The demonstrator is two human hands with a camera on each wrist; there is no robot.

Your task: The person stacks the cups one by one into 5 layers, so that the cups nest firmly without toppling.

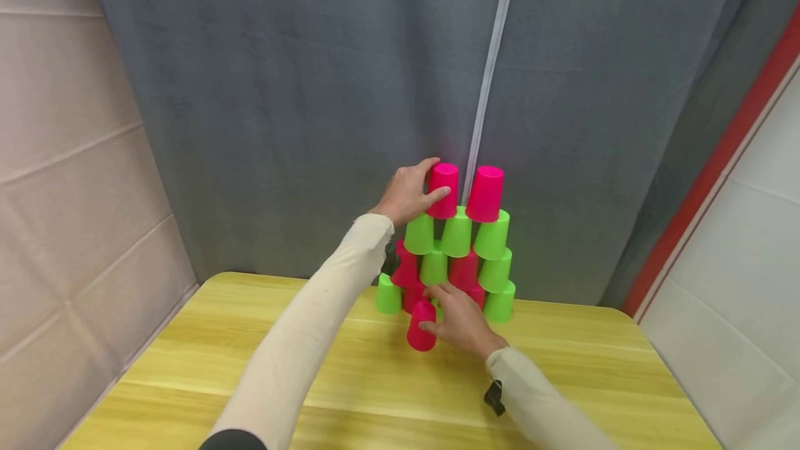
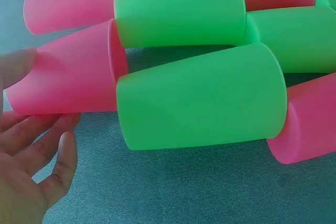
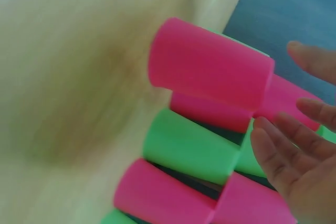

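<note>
A pyramid of upside-down pink and green cups (image 1: 456,248) stands on the yellow wooden table (image 1: 300,367) against a grey curtain. My left hand (image 1: 406,194) holds the top-left pink cup (image 1: 444,189), thumb across its front and fingers behind. In the left wrist view the thumb and fingers of the left hand (image 2: 26,171) lie against that pink cup (image 2: 68,82). A second pink cup (image 1: 485,193) tops the right side. My right hand (image 1: 461,319) reaches low in front of the pyramid, its straight fingers touching a lone pink cup (image 1: 421,326). The right wrist view shows the right hand (image 3: 294,166) spread beside this cup (image 3: 210,64).
The grey curtain (image 1: 312,103) hangs directly behind the cups, with a pale seam (image 1: 490,68) down its middle. Beige panels (image 1: 62,158) close off the left and a white wall with a red stripe (image 1: 719,151) the right. Bare tabletop lies on both sides of the pyramid.
</note>
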